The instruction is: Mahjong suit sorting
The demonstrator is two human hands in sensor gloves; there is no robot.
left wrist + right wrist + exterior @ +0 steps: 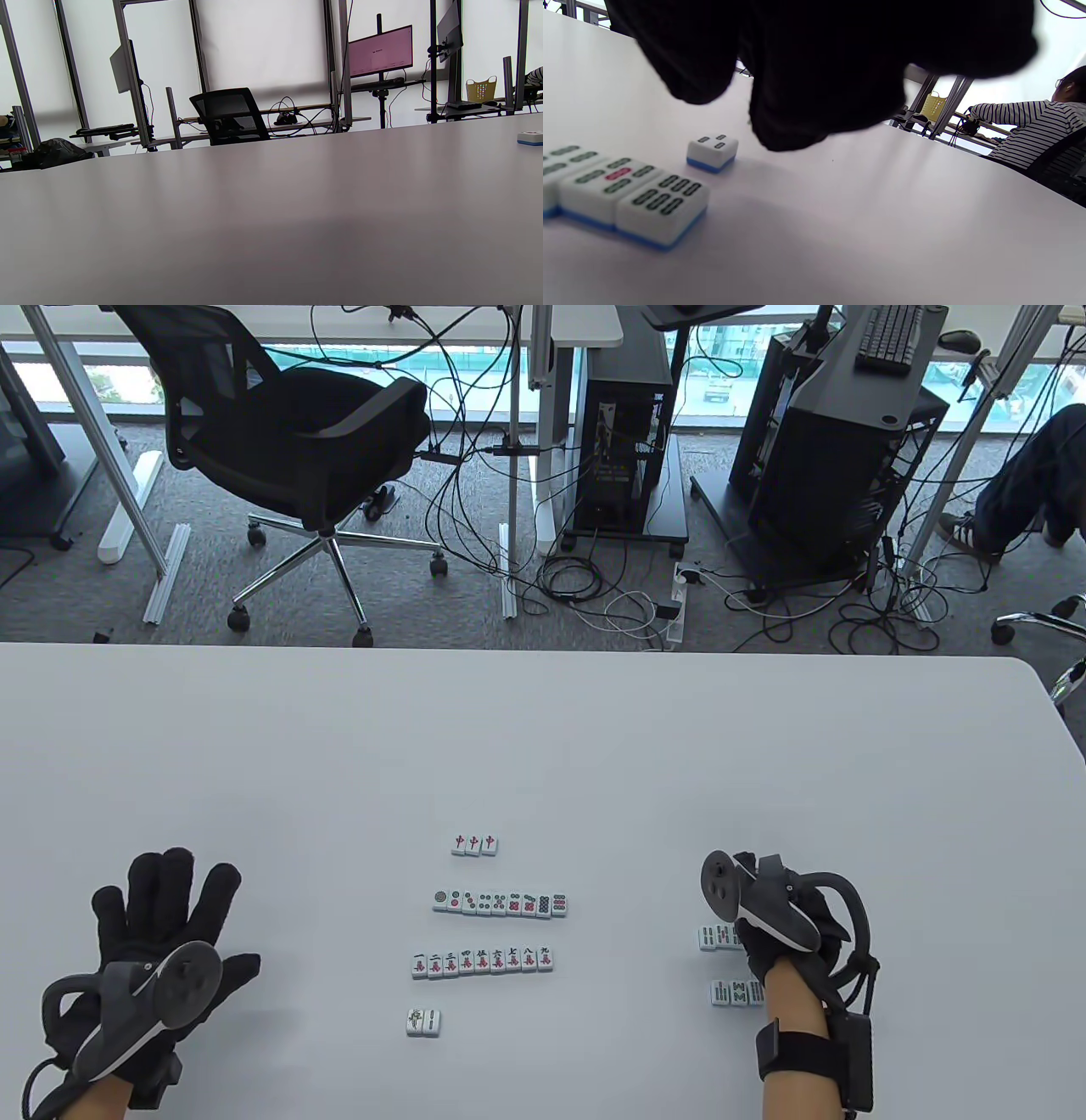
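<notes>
A white table carries mahjong tiles laid face up in short rows near its front edge. At the centre, from far to near: a row of three red-character tiles; a row of circle tiles; a row of nine character tiles; and a pair of bamboo tiles at the near left of that stack of rows.

To the right, well apart from the centre rows, lie two short groups of bamboo tiles: a far group and a near group, both partly covered by the right hand. In the right wrist view the near group lies side by side in a row, and a single three-bamboo tile stands apart beyond it.

The right hand hangs over these bamboo tiles with its fingers curled downward above the table; whether they touch or hold a tile cannot be told.

The left hand rests flat at the near left, well apart from all tiles, its fingers spread and released, gripping nothing. The left wrist view shows bare table and one tile edge at far right.
</notes>
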